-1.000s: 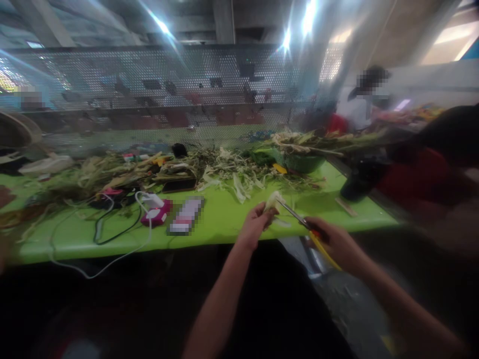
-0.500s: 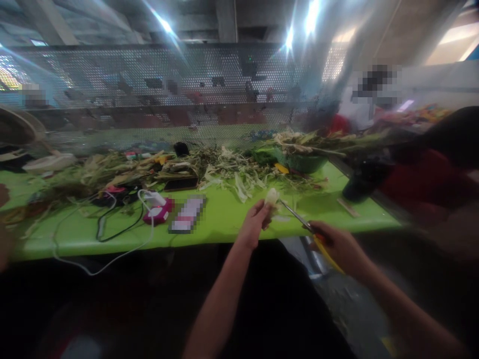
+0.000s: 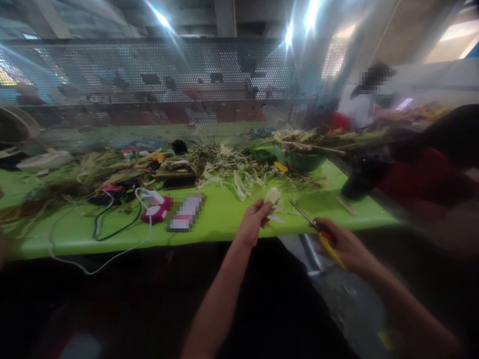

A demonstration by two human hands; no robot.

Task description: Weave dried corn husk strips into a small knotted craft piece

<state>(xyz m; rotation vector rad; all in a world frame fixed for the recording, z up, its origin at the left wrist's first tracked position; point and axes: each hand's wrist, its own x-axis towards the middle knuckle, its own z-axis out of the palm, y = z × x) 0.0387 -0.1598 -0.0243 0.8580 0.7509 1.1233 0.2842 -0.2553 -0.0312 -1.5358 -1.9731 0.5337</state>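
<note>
Since half a second ago the yellow-handled blade [image 3: 304, 215] has drawn back to the right: its tip, which lay against the pale husk piece [image 3: 272, 196], now stands clear of it, with a strip of green showing between them. The left hand [image 3: 254, 219] has barely shifted. It holds the pale husk piece over the near edge of the surface [image 3: 224, 222], toward the right end. Its fingers [image 3: 263, 208] are clamped on the lower part, and the pale top sticks up and away from the person.

The right hand [image 3: 339, 244] hangs just off the near edge with its fingers closed round the handle of the yellow-handled blade, though blur hides the exact grip. The blade's long axis runs slantwise from the right hand up and to the left. Its point therefore aims at the pale husk piece, which lies left of the tip and slightly farther from the person. The left hand is on the piece; the right hand is near it but apart.

Along the far edge lies a heap of husks and leaves [image 3: 224, 169], with a green basket [image 3: 305, 160] toward the far right corner. Left of the hands, a pink charger [image 3: 157, 212] with a white cable [image 3: 112, 257] sits beside a flat blurred device [image 3: 186, 213]. A thin wooden stick [image 3: 346, 205] lies near the right edge, close to another person's red sleeve [image 3: 419, 174].
</note>
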